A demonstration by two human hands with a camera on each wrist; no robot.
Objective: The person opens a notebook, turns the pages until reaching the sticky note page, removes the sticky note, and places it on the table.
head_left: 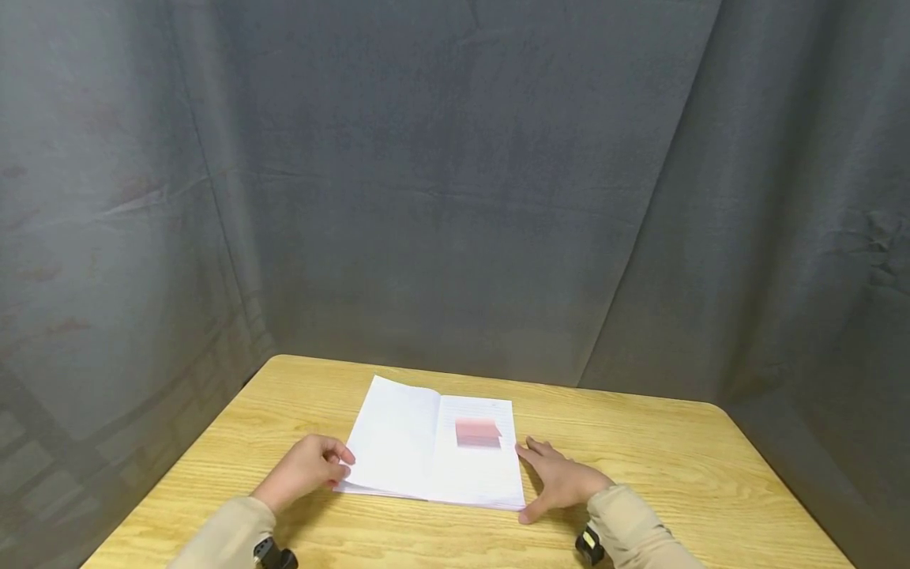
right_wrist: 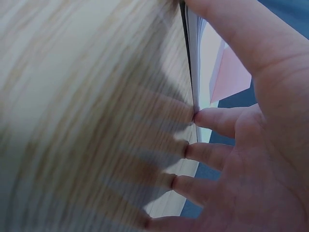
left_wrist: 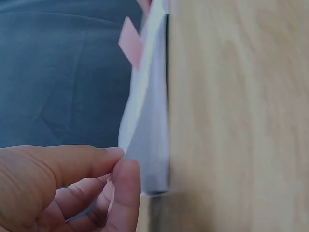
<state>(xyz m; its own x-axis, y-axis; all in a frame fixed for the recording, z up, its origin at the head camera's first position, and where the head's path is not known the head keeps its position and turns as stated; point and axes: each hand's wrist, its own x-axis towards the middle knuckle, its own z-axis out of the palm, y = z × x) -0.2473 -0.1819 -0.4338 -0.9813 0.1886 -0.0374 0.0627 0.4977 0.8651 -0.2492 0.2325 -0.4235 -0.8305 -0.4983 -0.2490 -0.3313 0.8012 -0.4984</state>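
Booklet open on the table, left page corner just caught

The booklet (head_left: 435, 442) lay open flat near the front of the table (head_left: 640, 442), pink sticky note (head_left: 478, 432) on its rt page. Left hand (head_left: 306, 468) pinched the lower-left page corner betw. thumb & forefinger, barely lifted; right hand (head_left: 565, 480) lay flat, fingers straight, tips against the rt edge, holding nothing. The page turn looked only begun

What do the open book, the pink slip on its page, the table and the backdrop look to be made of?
Open book: matte white paper, its thin leaves flexing where the left hand pinches a page edge. Pink slip: probably paper, possibly a sticky note. Table: wood or wood-look laminate, with visible grain and a slight sheen. Backdrop: grey cloth, creased and hanging in folds.
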